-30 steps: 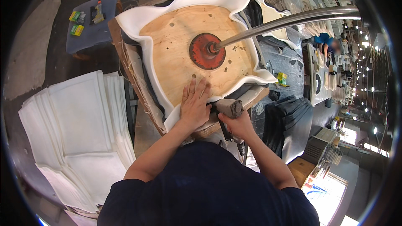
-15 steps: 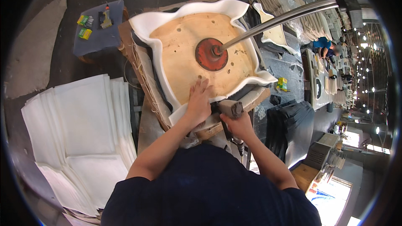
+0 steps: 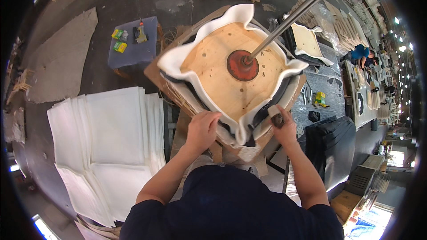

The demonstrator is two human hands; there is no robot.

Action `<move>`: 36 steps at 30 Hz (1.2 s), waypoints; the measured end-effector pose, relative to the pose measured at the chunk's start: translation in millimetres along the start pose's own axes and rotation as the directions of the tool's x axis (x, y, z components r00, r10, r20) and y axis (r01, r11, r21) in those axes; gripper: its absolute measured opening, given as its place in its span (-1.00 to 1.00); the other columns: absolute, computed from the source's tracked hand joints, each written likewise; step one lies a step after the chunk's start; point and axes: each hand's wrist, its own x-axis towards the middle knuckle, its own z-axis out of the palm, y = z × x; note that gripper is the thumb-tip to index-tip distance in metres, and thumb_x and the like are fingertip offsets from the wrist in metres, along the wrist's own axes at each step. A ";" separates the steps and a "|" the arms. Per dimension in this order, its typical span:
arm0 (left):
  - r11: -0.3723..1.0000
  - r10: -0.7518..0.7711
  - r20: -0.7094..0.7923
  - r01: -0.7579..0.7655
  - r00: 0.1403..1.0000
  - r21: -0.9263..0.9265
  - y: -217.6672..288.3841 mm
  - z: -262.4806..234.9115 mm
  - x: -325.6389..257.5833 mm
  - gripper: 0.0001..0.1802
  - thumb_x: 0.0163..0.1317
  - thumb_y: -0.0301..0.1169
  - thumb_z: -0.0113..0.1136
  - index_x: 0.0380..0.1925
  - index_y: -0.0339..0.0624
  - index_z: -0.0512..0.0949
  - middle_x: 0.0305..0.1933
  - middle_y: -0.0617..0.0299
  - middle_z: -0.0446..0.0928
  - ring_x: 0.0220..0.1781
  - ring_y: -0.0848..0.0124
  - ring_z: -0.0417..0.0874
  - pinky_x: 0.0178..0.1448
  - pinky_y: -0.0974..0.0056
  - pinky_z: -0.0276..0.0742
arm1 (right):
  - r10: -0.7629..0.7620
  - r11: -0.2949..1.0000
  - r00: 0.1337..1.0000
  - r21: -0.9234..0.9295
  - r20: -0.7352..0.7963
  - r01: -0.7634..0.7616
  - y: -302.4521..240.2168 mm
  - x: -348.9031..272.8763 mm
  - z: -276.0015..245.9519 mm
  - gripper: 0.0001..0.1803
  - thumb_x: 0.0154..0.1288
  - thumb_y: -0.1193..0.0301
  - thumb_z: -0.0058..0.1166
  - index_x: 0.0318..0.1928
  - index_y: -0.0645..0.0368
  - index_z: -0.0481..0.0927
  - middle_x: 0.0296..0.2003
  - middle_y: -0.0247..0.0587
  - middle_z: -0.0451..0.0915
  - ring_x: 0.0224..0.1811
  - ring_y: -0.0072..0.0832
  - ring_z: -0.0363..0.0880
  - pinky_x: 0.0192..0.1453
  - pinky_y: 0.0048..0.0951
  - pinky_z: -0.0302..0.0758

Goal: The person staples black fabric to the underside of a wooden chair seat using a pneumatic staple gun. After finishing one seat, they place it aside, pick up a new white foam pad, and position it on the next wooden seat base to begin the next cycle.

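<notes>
A wooden board lies within a wavy, upturned rim of white padding, with black cloth showing around it. A metal rod runs down to a round red plate pressed on the board. My left hand is closed at the near left side of the padding, its fingers curled; what they grip is hidden. At the near right side, my right hand is wrapped around a staple gun, its end pointing up and its body mostly hidden by the hand.
Stacked white sheets stand on the left. Beyond them, a small table carries yellow-green boxes and another hand tool. Folded black material lies on the right; a person bends over a far table.
The board and padding have turned, bringing a corner near me. My left hand left the board's surface for the padding's left edge. My right hand moved outward with the staple gun.
</notes>
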 end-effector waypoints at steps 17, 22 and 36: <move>0.845 0.155 0.125 -0.197 0.980 0.497 -84.4 -50.8 39.0 -0.53 0.33 -0.49 0.38 0.26 -0.15 0.67 0.48 0.01 0.54 0.58 -0.14 0.47 0.70 -0.21 0.34 | 0.245 0.667 0.968 0.717 0.047 -0.204 0.0 -58.5 -51.3 -0.28 0.36 0.40 0.58 0.49 0.21 0.60 -0.19 -0.35 0.74 -0.42 -0.69 0.55 -0.38 -0.52 0.50; 0.771 0.312 0.391 -0.471 0.866 0.429 -60.7 -13.4 53.8 -0.51 0.28 -0.32 0.50 0.21 -0.05 0.64 0.33 0.11 0.54 0.52 0.00 0.48 0.74 -0.24 0.22 | 0.111 0.601 0.946 0.737 0.305 -0.308 -39.6 -92.8 -72.3 -0.20 0.30 0.37 0.66 0.50 0.21 0.60 -0.06 -0.37 0.76 -0.28 -0.70 0.60 -0.21 -0.53 0.59; 0.815 0.386 0.363 -0.498 0.848 0.295 -37.1 76.5 43.7 -0.85 0.31 -0.27 0.49 -0.28 -0.02 0.69 -0.07 0.23 0.56 0.11 0.12 0.59 0.32 -0.04 0.40 | 0.440 0.546 0.852 0.669 0.285 -0.505 11.3 -89.4 12.4 -0.65 0.42 0.25 0.58 -0.11 0.25 0.72 -0.46 -0.38 0.70 -0.52 -0.67 0.59 -0.45 -0.44 0.52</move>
